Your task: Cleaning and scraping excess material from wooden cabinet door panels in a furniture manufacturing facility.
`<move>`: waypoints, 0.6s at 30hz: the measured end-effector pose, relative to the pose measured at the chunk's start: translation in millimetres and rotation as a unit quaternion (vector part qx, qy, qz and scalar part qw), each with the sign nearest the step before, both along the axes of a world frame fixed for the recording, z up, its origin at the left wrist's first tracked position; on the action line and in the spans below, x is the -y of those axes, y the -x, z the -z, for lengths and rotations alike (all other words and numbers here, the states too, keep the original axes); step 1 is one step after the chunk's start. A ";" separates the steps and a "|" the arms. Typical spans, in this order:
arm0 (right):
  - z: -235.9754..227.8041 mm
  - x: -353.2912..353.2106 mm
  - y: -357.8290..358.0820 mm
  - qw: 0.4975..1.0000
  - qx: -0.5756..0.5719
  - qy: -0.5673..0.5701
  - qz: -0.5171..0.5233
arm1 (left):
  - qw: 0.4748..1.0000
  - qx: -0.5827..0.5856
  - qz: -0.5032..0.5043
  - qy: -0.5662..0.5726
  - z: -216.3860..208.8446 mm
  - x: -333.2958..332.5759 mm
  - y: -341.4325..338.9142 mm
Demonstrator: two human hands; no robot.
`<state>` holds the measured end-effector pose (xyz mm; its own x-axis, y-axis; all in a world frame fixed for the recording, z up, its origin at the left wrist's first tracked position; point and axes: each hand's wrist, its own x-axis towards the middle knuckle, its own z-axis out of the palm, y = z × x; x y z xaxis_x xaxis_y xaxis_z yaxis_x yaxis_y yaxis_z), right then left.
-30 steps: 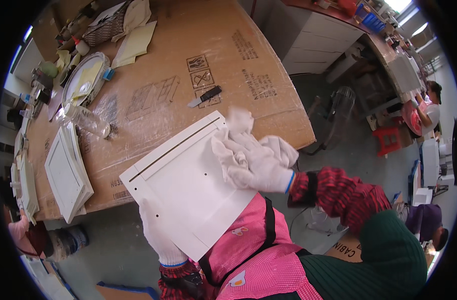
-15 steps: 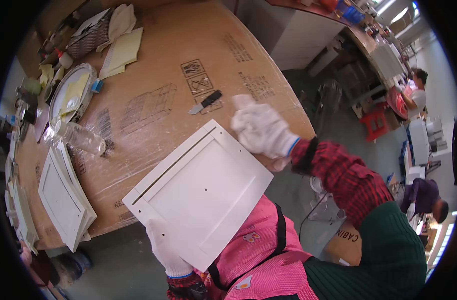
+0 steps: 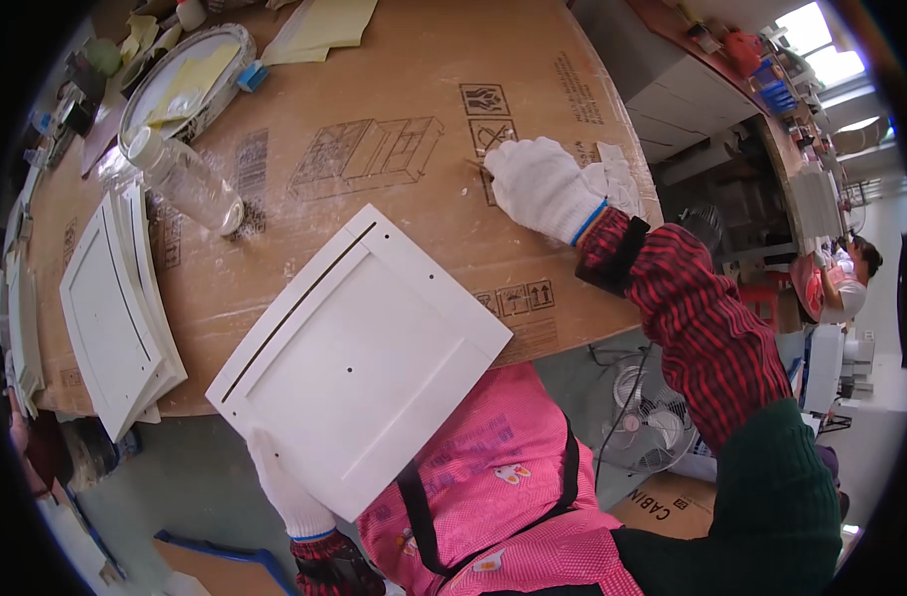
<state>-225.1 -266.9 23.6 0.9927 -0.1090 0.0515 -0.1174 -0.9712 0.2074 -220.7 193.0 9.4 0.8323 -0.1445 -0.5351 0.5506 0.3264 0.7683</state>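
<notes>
A white framed panel [image 3: 349, 370] with a long dark slot and small holes lies tilted across the table's near edge, its lower corner over my pink apron. My left hand [image 3: 289, 487], in a white glove, grips its lower-left edge, the thumb side on top and the other fingers hidden beneath. Beyond the panel, my gloved right hand [image 3: 543, 184] rests on the printed cardboard with curled fingers. A thin grey tip of the utility knife [image 3: 479, 165] seems to stick out at its fingertips; the handle is hidden. Beside that wrist lies a crumpled white cloth [image 3: 615, 177].
Cardboard covers the table [image 3: 394, 248]. Several white panels [image 3: 116, 313] lean stacked at the left, near a clear bottle [image 3: 190, 184] and a round tray [image 3: 230, 50] with yellow paper. A floor fan [image 3: 652, 422] stands below the right edge. A person [image 3: 850, 283] sits far right.
My right hand has moved from the panel's right side to where the knife lay, covering it. The white cloth now shows beside it. The view has shifted; my left hand still holds the panel.
</notes>
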 end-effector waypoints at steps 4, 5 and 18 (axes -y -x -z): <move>-13.3 -32.1 10.6 0.956 -0.017 -0.275 0.100 | 0.996 -0.037 0.007 -0.084 18.8 -9.3 2.4; -5.9 -37.8 21.9 0.950 -0.004 -0.306 0.067 | 0.995 -0.042 0.004 -0.086 20.1 -11.4 1.1; -3.2 -99.4 115.0 0.958 -0.008 -0.275 -0.085 | 0.961 0.030 0.125 -0.245 28.5 -20.0 -32.8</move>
